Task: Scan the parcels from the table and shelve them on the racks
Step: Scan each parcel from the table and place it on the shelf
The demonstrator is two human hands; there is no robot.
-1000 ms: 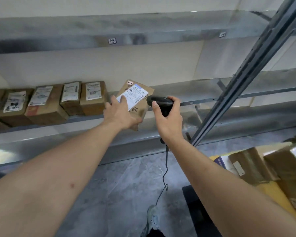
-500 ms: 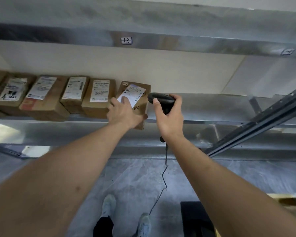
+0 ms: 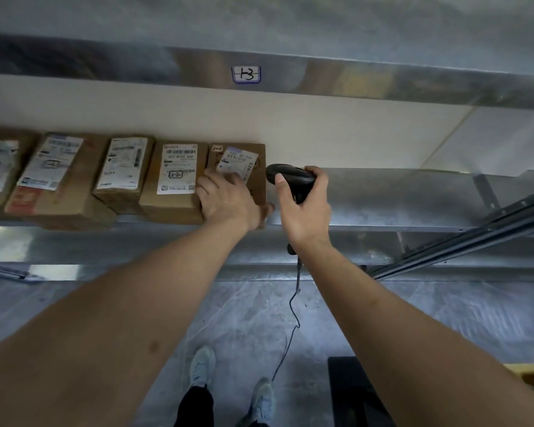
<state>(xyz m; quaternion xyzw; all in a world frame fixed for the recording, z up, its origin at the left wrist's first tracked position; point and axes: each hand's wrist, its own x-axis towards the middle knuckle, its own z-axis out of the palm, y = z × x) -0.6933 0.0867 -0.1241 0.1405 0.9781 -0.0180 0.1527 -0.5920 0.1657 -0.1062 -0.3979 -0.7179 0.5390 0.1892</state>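
A small brown cardboard parcel [image 3: 253,155] with a white label stands on the metal rack shelf [image 3: 383,192], at the right end of a row of parcels. My left hand [image 3: 228,201] grips it from the front, fingers across its face and thumb round its right lower corner. My right hand [image 3: 305,211] holds a black corded barcode scanner [image 3: 290,175] just right of the parcel, its head level with the label. The scanner cable [image 3: 293,318] hangs down toward the floor.
Several other labelled parcels [image 3: 176,177] stand to the left on the same shelf. An upper shelf edge carries a tag marked 1-3 [image 3: 246,74]. A dark slanted rack upright [image 3: 475,229] crosses at the right. My feet [image 3: 202,366] stand on grey floor below.
The parcel went from tilted in the air onto the shelf, upright against the row. My view swung left and closer to the rack; the table of parcels at the right left the frame.
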